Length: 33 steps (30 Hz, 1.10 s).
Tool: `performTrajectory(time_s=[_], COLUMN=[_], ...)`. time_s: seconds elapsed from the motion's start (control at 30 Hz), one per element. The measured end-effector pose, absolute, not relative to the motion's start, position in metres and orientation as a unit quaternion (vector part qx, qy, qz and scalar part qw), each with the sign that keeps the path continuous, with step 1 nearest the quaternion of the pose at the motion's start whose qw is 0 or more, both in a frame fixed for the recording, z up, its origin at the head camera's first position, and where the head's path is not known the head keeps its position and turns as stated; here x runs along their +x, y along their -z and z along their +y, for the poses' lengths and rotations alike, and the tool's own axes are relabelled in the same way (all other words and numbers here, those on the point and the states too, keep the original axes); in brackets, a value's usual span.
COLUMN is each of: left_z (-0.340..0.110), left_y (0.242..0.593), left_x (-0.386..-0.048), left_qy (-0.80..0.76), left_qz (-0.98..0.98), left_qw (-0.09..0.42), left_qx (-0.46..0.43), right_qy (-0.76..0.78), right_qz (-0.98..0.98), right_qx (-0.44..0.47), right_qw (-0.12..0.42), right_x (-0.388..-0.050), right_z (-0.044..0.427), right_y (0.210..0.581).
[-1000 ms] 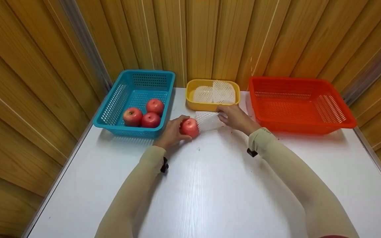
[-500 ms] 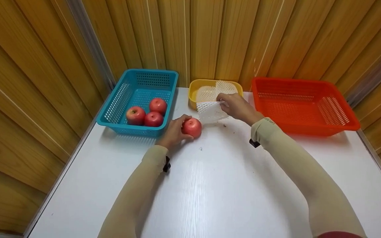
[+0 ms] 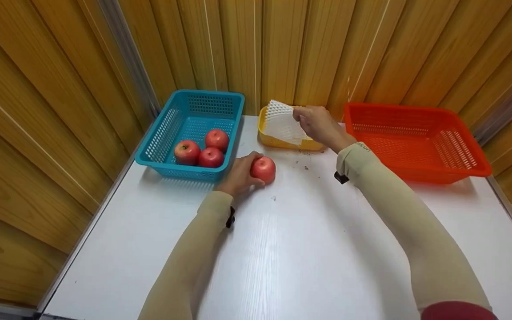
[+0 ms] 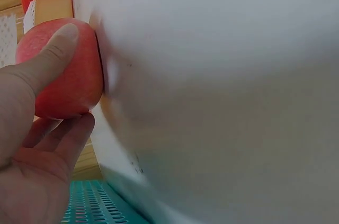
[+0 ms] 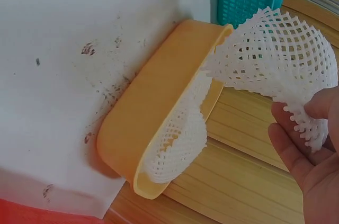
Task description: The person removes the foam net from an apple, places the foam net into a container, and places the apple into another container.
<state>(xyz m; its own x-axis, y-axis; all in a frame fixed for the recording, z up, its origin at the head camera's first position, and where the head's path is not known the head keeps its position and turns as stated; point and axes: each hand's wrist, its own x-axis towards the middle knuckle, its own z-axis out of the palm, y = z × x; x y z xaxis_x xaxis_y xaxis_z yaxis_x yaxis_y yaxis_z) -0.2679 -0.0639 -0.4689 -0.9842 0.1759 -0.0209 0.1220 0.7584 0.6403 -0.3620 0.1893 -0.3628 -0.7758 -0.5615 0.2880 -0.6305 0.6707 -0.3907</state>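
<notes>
On the white table, a red apple (image 3: 265, 169) sits in the grip of my left hand (image 3: 240, 174); the left wrist view shows the thumb across the apple (image 4: 79, 75) and fingers on its other side. My right hand (image 3: 320, 126) pinches a white foam fruit net (image 3: 285, 124) by one edge, raised above the yellow container (image 3: 278, 142). Seen from the right wrist, the foam net (image 5: 275, 49) hangs partly spread, and another foam net (image 5: 180, 144) lies inside the yellow container. In the head view the held net hides much of that container's inside.
A blue basket (image 3: 234, 116) on the left holds three apples (image 3: 211, 157). To the right stands a red basket (image 3: 416, 175). Wooden panels (image 3: 282, 53) rise behind the containers. Small dark specks (image 5: 89, 48) mark the table in front of the yellow container.
My right hand has lifted the foam net up and away from the apple, to above the yellow container. My left hand still holds the apple on the table; the head view has shifted slightly.
</notes>
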Motion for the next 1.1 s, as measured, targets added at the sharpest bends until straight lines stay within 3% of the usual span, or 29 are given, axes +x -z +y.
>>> performTrajectory(time_s=[0.4, 0.63, 1.1], left_z=[-0.06, -0.063, -0.06], left_y=[0.469, 0.47, 0.471], left_x=[-0.268, -0.268, -0.269], left_qy=[-0.343, -0.331, -0.349], left_qz=[0.936, 0.941, 0.934], left_qw=[0.05, 0.043, 0.036], left_qx=[0.06, 0.06, 0.061], right_qy=[-0.301, -0.348, -0.43], right_qz=[-0.906, -0.901, -0.889], right_qx=[0.287, 0.238, 0.145], right_qw=[0.073, 0.103, 0.052], right_x=[-0.389, -0.404, -0.41], right_z=[0.182, 0.172, 0.159], right_y=[0.369, 0.379, 0.401])
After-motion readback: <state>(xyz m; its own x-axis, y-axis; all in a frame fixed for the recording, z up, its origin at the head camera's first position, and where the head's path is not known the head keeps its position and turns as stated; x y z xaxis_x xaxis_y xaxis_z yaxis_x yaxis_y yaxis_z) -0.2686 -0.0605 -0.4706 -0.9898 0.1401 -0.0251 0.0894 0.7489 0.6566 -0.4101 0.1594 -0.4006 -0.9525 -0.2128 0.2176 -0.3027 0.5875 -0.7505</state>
